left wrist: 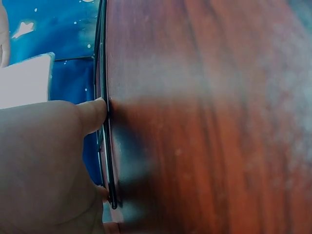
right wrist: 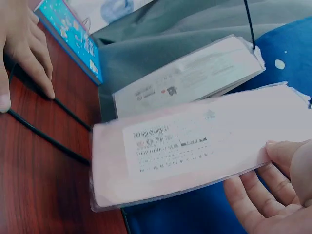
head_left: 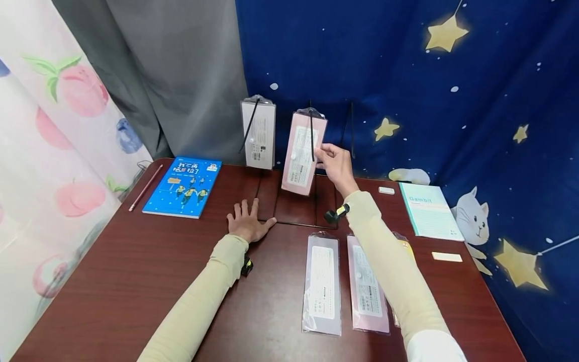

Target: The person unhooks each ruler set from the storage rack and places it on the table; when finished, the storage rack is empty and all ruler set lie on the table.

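The right hand (head_left: 338,168) pinches the right edge of a pink-backed plastic packet (head_left: 300,156), which hangs leftward of the grip at the middle hook of a black wire rack (head_left: 298,224). The left hand (head_left: 248,222), fingers spread, presses the rack's near left corner.

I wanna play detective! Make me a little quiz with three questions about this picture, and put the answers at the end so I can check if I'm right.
1. What is the right hand pinching?
2. True or false: the left hand is holding a notebook.
3. Fill in the missing word: the pencil lies just to the left of a ____ book.

Key
1. A pink pack, by its side edge.
2. False. It lies on the table with its fingers spread.
3. Blue.
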Demonstrator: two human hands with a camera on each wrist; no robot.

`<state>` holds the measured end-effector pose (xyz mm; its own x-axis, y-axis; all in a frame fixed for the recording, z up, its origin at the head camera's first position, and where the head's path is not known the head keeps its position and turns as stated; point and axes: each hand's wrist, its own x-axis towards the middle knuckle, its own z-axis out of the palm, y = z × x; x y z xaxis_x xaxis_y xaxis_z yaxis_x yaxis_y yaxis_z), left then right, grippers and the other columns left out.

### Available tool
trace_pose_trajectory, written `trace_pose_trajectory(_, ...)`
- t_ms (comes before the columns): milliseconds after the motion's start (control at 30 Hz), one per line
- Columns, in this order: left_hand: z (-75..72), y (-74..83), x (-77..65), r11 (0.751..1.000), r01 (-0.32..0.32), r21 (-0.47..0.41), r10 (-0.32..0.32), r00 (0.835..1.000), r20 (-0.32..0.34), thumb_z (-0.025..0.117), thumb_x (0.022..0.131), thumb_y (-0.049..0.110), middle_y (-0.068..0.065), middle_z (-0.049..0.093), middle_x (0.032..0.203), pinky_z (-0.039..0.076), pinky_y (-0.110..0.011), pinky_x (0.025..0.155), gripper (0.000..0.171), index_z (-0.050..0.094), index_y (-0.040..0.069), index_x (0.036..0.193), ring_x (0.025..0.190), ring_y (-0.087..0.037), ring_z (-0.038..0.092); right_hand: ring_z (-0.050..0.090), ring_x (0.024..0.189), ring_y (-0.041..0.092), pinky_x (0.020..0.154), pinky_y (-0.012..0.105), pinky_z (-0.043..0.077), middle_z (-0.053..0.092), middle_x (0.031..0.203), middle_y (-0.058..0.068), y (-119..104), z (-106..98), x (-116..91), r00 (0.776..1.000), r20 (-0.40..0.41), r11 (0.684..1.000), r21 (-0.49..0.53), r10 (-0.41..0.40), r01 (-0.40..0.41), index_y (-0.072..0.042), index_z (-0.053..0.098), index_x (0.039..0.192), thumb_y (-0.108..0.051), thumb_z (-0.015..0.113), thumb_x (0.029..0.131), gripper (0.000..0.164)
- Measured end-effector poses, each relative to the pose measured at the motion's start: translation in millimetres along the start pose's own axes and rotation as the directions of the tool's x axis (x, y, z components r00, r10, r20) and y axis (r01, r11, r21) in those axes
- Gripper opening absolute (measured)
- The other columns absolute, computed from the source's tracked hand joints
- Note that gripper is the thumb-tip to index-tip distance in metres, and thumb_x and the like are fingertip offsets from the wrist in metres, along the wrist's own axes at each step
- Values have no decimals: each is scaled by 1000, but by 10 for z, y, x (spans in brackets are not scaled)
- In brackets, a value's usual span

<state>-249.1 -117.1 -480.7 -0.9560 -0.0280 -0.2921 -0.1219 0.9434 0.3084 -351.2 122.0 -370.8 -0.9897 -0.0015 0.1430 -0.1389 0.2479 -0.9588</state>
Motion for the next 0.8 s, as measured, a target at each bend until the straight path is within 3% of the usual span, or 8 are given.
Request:
trace_pose_trajectory(267, -8, 10, -28, 1000, 7, 5, -7, 1000, 2, 43, 102, 67, -23, 5, 174, 11, -65, 127, 92, 8, 15, 168, 161, -47, 4, 70, 77, 6, 75, 26, 62, 76, 108, 20, -9, 34, -201, 999, 1, 997, 63, -41, 41, 4, 71, 123, -15, 67, 102, 29)
trace_pose_trajectory(433, -5, 9, -27, 1000, 2, 4, -2, 1000, 1, 43, 102, 67, -23, 5, 174, 11, -65, 127, 92, 8, 14, 168, 161, -47, 4, 69, 77, 5, 75, 26, 62, 75, 111, 24, -4, 17, -287, 998, 7, 997, 55, -58, 58, 5, 71, 124, -15, 66, 102, 29)
trace_pose_trajectory(800, 78, -52, 151, 999, 14, 31, -15, 999, 49, 38, 100, 72, -22, -2, 175, 8, -65, 128, 96, 0, 17, 168, 161, -46, -2, 70, 78, 5, 77, 30, 63, 74, 115, 26, -11, -8, -402, 999, 10, 997, 60, -45, 45, 3, 71, 127, -17, 67, 102, 32)
